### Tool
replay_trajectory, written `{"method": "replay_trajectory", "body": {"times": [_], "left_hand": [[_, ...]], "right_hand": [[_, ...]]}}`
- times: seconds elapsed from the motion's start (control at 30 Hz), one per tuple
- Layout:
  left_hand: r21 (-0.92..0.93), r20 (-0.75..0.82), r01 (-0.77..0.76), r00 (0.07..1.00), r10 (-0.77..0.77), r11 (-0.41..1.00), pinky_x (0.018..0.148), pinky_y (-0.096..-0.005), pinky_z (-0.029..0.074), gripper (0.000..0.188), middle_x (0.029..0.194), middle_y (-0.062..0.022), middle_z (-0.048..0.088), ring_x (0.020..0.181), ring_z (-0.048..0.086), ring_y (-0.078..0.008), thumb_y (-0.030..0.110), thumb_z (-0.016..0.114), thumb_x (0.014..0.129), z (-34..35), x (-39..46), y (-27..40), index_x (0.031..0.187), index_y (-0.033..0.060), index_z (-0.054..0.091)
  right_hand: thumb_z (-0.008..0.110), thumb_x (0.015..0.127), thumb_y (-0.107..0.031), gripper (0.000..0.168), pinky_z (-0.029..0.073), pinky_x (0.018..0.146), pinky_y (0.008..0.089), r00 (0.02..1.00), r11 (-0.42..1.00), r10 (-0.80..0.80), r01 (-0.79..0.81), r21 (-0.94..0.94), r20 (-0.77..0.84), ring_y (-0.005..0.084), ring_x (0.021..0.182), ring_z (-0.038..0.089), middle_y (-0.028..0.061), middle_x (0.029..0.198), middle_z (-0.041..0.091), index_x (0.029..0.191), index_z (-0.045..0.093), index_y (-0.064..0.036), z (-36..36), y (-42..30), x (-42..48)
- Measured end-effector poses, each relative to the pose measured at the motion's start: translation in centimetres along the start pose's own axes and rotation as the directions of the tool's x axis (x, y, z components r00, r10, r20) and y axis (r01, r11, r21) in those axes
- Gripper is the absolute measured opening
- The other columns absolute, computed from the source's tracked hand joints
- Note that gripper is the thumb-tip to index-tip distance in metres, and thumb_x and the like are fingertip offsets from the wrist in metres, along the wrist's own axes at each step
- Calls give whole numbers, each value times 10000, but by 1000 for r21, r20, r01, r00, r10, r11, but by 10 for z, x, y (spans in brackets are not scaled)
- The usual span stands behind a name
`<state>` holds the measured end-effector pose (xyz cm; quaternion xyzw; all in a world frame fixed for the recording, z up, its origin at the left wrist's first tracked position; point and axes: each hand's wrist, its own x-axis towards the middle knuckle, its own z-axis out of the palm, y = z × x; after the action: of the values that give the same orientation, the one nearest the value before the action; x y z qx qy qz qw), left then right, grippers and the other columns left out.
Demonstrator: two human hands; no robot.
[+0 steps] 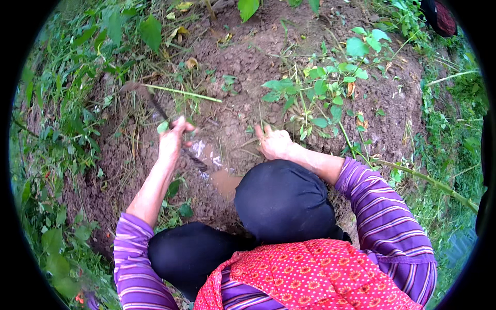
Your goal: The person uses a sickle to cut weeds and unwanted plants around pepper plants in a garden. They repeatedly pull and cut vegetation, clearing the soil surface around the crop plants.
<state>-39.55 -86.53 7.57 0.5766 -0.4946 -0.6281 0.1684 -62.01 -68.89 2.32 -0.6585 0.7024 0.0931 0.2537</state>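
My left hand (pixel 173 135) grips the dark handle (pixel 157 106) of a small hand tool with a curved, soil-coloured head at its upper left end, which looks like a hoe or sickle; motion blurs it. The handle's other end sticks out below my hand, above wet soil. My right hand (pixel 273 141) rests low at the soil, its fingers spread towards thin grass blades; whether it pinches any is unclear. A small muddy puddle (pixel 226 183) with whitish bits beside it lies between my hands, just before my knee.
Leafy green weeds (pixel 323 91) grow up and right of my right hand. A cut green stem (pixel 182 93) lies near the tool's head. A thick stalk (pixel 430 180) crosses the ground at right. Dense grass and weeds (pixel 58 135) border the bare soil at left. Dark-clad knees (pixel 285 201) are close below.
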Motion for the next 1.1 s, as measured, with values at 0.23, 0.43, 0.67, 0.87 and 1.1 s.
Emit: {"method": "replay_trajectory", "body": {"times": [0.23, 0.43, 0.67, 0.87, 1.1], "left_hand": [[-260, -134, 21, 989, -57, 966, 401, -283, 479, 295, 788, -98, 627, 557, 594, -187, 292, 595, 889, -23, 11, -12, 909, 7, 522], [-173, -108, -72, 993, 54, 982, 380, -268, 424, 301, 686, -59, 575, 408, 514, -153, 299, 574, 907, -24, 5, 11, 837, 6, 565], [-90, 5, -111, 994, 112, 990, 369, -249, 474, 303, 705, -66, 588, 498, 518, -130, 248, 522, 930, -7, 10, 6, 783, -5, 599], [-55, 64, -107, 992, 110, 993, 358, -256, 474, 294, 721, -86, 605, 566, 583, -154, 234, 526, 932, -15, 11, -2, 835, -34, 601], [-56, 26, -88, 996, 89, 995, 346, -259, 461, 291, 708, -93, 600, 507, 548, -153, 239, 554, 917, -18, 15, -7, 866, -45, 591]], "right_hand": [[442, 910, -356, 336, 507, 712, 446, 941, 836, -323, 333, 436, -100, 328, 758, 639, 130, 750, 638, 793, 583, -75, -40, -25, 17], [454, 898, -249, 206, 498, 642, 438, 806, 861, -159, 396, 320, -570, 286, 691, 640, 107, 819, 598, 912, 591, -97, -77, -23, 68], [443, 831, -157, 337, 464, 418, 393, 935, 561, -246, -77, -824, -255, 258, 532, 593, 205, 739, 611, 1031, 521, 102, 16, 108, 70], [394, 922, -225, 225, 508, 542, 456, 870, 978, 81, 24, 206, -486, 327, 604, 604, 136, 671, 569, 975, 521, -47, -63, 66, 61], [460, 820, -651, 945, 357, 1007, 474, 644, 616, 729, -467, 634, -234, 470, 1221, 400, 333, 1357, 338, 1400, 196, 47, -111, 107, 100]]}}
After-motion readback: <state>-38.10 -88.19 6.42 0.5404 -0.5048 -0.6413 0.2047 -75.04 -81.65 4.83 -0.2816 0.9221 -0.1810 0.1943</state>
